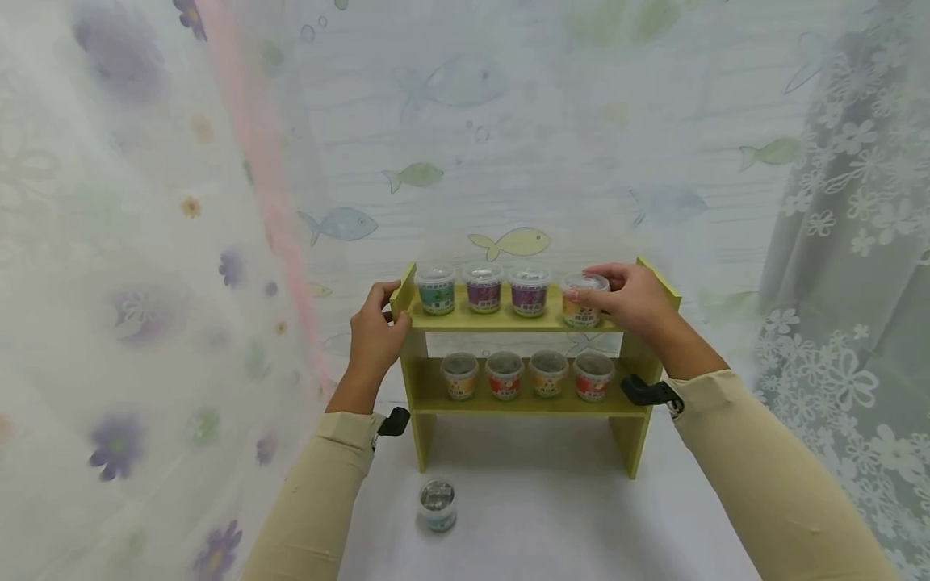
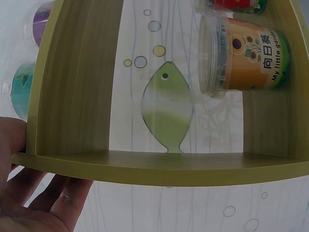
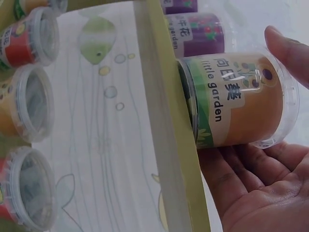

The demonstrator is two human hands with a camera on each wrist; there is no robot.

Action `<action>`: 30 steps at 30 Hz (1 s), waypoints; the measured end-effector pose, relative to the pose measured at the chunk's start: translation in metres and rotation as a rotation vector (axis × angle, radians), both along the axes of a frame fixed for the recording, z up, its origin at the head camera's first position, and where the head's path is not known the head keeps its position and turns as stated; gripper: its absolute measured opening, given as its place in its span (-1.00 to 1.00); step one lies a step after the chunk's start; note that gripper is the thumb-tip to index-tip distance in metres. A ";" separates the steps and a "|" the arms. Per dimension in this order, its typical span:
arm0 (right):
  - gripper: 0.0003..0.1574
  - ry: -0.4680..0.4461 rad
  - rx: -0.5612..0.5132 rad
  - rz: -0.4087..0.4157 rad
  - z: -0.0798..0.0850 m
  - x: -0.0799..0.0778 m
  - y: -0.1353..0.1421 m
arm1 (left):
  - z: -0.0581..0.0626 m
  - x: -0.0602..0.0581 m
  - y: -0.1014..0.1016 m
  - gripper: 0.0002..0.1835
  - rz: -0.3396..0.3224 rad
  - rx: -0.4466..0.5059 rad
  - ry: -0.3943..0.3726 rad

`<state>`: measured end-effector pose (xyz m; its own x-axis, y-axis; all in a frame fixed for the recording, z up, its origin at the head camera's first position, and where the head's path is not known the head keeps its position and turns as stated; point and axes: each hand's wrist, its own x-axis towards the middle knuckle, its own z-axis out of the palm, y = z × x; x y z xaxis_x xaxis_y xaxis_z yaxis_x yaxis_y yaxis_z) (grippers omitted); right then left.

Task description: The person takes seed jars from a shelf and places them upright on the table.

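The orange sunflower cup [image 1: 581, 313], lettered "little garden", is at the right end of the upper shelf [image 1: 479, 323] of a yellow-green wooden rack, its base by the front edge; whether it rests fully on the board I cannot tell. The right hand [image 1: 634, 298] holds it, thumb and fingers pinching it from opposite sides near the clear lid. The left hand [image 1: 378, 329] grips the rack's left side panel [image 1: 406, 284], thumb in front and fingers curled round the outside.

Just left of the held cup stands a purple cup [image 1: 529, 295], then a second purple one [image 1: 483, 294] and a teal cup [image 1: 437, 294] against the left end. The right side panel [image 1: 661, 284] rises behind the right hand, so the spot is bounded on both sides. On the lower shelf [image 1: 523, 409], four upright lidded cups [image 1: 504, 378] alternate orange and red, apart from one another.

A lidded cup with a teal label [image 1: 438, 512] stands alone on the white worktop [image 1: 538, 516], in front of the rack's left leg. Behind hangs a pale curtain printed with fish [image 1: 450, 214]; at left, a flower-printed curtain [image 1: 167, 282] with a pink band; at right, grey fabric with white lacy blossoms [image 1: 835, 363].
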<state>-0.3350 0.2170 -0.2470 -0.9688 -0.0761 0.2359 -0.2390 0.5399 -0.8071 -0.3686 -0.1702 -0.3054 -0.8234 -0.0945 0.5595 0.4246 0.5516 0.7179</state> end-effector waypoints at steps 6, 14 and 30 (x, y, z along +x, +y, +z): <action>0.03 0.009 0.004 0.014 0.000 0.004 0.003 | 0.001 0.000 0.000 -0.46 -0.016 0.009 -0.010; -0.04 0.025 -0.020 0.001 -0.001 0.007 0.004 | 0.001 -0.001 0.001 -0.46 -0.006 0.007 -0.013; -0.06 0.030 -0.035 -0.012 -0.003 0.021 -0.004 | 0.002 -0.002 0.001 -0.46 -0.007 0.013 -0.007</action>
<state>-0.3143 0.2132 -0.2497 -0.9620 -0.0561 0.2671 -0.2571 0.5147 -0.8179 -0.3709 -0.1694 -0.3038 -0.8280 -0.0960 0.5524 0.4231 0.5395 0.7280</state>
